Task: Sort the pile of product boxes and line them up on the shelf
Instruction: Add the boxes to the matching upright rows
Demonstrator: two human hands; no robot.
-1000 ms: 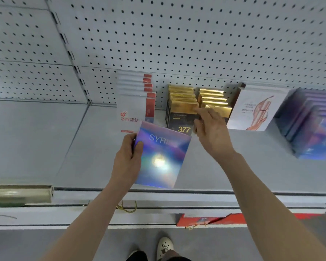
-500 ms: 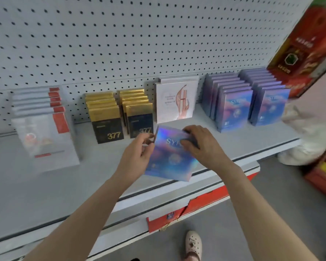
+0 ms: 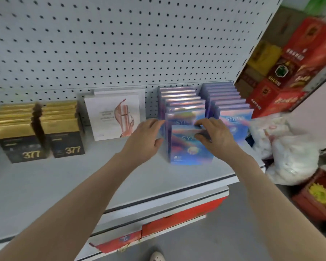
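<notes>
An iridescent blue box (image 3: 188, 147) stands upright on the grey shelf (image 3: 64, 181), at the front of the left row of like boxes (image 3: 181, 102). My right hand (image 3: 216, 136) grips its top edge, fingers curled over it and thumb on the front face. My left hand (image 3: 145, 138) lies with straight fingers against the left side of that row. A second iridescent row (image 3: 228, 102) stands to the right. Further left are white boxes with a pink drawing (image 3: 113, 115) and two rows of gold-and-black "377" boxes (image 3: 64, 132).
A pegboard back wall (image 3: 120, 44) rises behind the shelf. Red and yellow cartons (image 3: 290, 72) are stacked to the right. White plastic bags (image 3: 290, 151) lie past the shelf's right end, over a red crate (image 3: 316, 200). A shoe (image 3: 157, 256) shows at the bottom.
The view swung right along the shelf. The iridescent box, held in the air by both hands, now stands on the shelf before the left row; my left hand has let go of it.
</notes>
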